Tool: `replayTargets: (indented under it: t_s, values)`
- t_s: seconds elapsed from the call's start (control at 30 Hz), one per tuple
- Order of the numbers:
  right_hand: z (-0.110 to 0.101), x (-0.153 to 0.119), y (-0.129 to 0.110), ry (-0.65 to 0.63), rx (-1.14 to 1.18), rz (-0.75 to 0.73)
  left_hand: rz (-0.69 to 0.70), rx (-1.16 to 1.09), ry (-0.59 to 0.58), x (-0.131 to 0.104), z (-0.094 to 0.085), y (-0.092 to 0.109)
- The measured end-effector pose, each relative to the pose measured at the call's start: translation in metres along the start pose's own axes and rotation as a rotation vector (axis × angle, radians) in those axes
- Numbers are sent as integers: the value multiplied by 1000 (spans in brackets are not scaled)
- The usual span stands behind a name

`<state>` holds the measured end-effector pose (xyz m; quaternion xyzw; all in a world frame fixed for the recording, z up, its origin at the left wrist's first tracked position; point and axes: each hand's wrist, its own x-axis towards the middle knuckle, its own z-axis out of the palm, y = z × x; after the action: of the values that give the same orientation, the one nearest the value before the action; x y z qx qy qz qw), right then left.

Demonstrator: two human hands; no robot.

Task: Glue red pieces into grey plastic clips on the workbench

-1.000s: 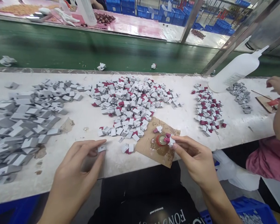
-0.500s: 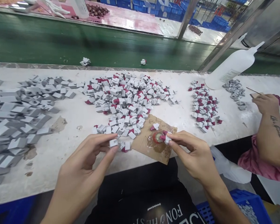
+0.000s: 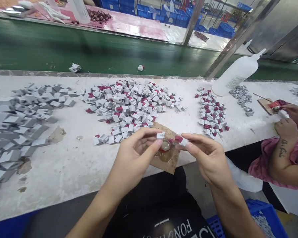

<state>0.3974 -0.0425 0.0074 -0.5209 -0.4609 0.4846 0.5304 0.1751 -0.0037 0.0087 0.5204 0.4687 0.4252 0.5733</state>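
Between thumb and fingers, my left hand (image 3: 135,153) pinches a small light grey piece (image 3: 160,135). My right hand (image 3: 208,155) grips a grey and dark red piece (image 3: 182,140), its red end pointing left. The two held pieces are apart, above a brown cardboard sheet (image 3: 169,164). A small round cap of clear liquid (image 3: 165,145) stands on the wet cardboard between my hands. Behind them lies a large heap of grey and red pieces (image 3: 131,105).
Plain grey blocks (image 3: 10,132) cover the left of the table. To the right are a smaller grey-red pile (image 3: 211,112), a leaning white bottle (image 3: 238,74) and another person's hands (image 3: 286,124). A green belt (image 3: 109,56) runs behind.
My left hand has moved right with its grey piece, close to my right hand. The piece in my right hand has risen off the cap and turned. The other person's second hand has appeared.
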Motion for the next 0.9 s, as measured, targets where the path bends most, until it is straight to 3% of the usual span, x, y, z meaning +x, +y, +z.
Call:
replayTargets:
  t_s: [0.1,0.23,0.57,0.73,0.83,0.9]
  values:
    - [5,3,-2,9,201,35,23,-121,-76,4,13,4]
    - [8,6,-3,43,212,38,26,-177,-111,9,24,3]
    - [2,12,-11,-109,35,-13,73,-90,-135,6,17,9]
    - [24,42,-33,-249,28,-3,151,67,-50,10,-12,28]
    - [43,88,-47,-429,-117,-21,178,240,33,27,-47,44]
    - [59,133,-53,-432,-290,-83,204,412,150,45,-75,55]
